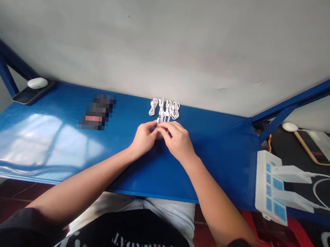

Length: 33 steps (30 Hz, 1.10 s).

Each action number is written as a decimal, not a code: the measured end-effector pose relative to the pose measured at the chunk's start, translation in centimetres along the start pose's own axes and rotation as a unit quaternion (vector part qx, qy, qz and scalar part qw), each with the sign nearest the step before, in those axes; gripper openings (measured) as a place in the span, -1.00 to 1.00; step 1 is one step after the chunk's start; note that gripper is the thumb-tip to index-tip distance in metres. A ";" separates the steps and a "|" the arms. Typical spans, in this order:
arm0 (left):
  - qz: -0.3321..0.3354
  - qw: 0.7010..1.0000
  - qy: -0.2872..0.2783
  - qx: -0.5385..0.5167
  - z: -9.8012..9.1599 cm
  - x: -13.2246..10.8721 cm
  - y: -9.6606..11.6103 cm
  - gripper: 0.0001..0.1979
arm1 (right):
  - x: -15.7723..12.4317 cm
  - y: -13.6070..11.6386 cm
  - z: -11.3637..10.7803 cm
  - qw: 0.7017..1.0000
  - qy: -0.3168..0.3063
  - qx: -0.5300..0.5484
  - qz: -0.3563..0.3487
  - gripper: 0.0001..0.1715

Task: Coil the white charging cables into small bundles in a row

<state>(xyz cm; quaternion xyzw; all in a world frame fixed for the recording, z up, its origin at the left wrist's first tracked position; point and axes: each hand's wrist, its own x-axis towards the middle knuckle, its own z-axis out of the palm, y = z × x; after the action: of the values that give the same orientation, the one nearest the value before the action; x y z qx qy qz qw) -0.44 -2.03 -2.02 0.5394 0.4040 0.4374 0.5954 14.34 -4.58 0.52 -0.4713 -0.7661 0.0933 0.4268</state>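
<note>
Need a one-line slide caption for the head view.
Left hand and right hand hold a white cable over a blue tabletop, with four coiled white cables lying beyond.

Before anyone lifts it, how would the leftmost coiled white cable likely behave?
The leftmost cable is probably light, being thin and small. It looks gathered at the middle, so it may lift as one flexible bundle. Lying flat, it should slide rather than roll.

The one view looks from the wearer's head, over the shirt and down across the near edge of the desk, facing the wall behind its far edge. It is near the left hand and right hand, yet wide enough for both far corners.
</note>
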 end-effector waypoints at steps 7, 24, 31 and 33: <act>-0.143 0.971 -0.024 -0.188 0.4 0.1 1.0 -0.83 | -0.4 0.0 -1.5 0.988 0.132 0.038 0.075 -0.81; -0.177 0.942 -0.057 -0.279 0.6 0.0 0.6 -0.83 | -0.6 -0.6 0.3 0.958 0.093 0.171 0.211 -0.86; -0.180 0.932 -0.056 -0.309 0.3 0.2 0.3 -0.87 | -0.7 -0.8 -0.4 0.991 0.024 0.104 0.087 -0.69; -0.198 0.922 -0.052 -0.329 0.3 0.2 0.4 -0.87 | -0.7 -0.9 -0.5 0.994 0.030 0.071 0.072 -0.69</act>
<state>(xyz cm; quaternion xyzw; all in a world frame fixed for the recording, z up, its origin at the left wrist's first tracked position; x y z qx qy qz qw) -0.14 -1.88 -1.56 0.2442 0.3045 0.3899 0.8341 14.31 -5.74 0.92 -0.4965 -0.7084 0.1632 0.4743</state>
